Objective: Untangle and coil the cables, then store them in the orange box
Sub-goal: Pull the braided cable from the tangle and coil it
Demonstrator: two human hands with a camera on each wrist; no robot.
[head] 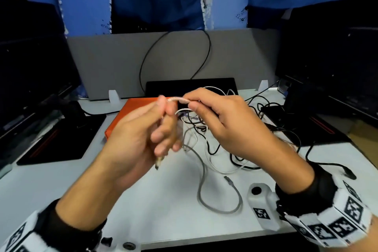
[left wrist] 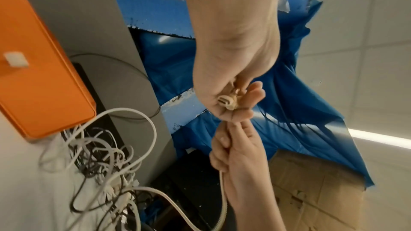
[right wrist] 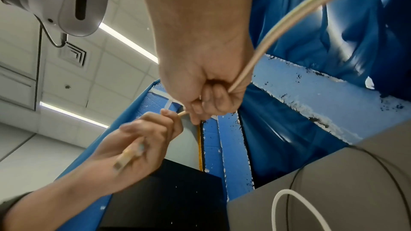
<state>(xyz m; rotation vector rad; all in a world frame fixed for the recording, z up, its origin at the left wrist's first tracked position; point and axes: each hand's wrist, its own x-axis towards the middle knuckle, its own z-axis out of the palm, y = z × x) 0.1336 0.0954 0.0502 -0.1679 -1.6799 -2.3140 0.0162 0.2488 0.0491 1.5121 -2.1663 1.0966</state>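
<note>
Fingers of my left hand (head: 141, 139) are curled around one end of a beige cable (head: 178, 99), with its flat connector (left wrist: 225, 102) protruding from the fist toward the wrist. My right hand (head: 216, 120) pinches the same cable just beside the left, thumb and index finger closed on it; the remaining length passes through the right fist and exits past the wrist. Both hands are raised above the white desk (head: 143, 206), close together, with a short taut span of cable between them.

Below the hands, a tangle of cables (head: 204, 129) lies on the desk, white and black strands interlaced. A grey cable (head: 201, 186) extends from the tangle toward me in a loose loop, its plug resting on the desk. A black cable (head: 327, 164) trails off to the right.

Behind the left hand, the orange box (head: 131, 110) sits on the desk, lid closed, touching the far-left edge of the tangle. A grey partition (head: 114, 63) stands behind it, and black mats lie at either side.
</note>
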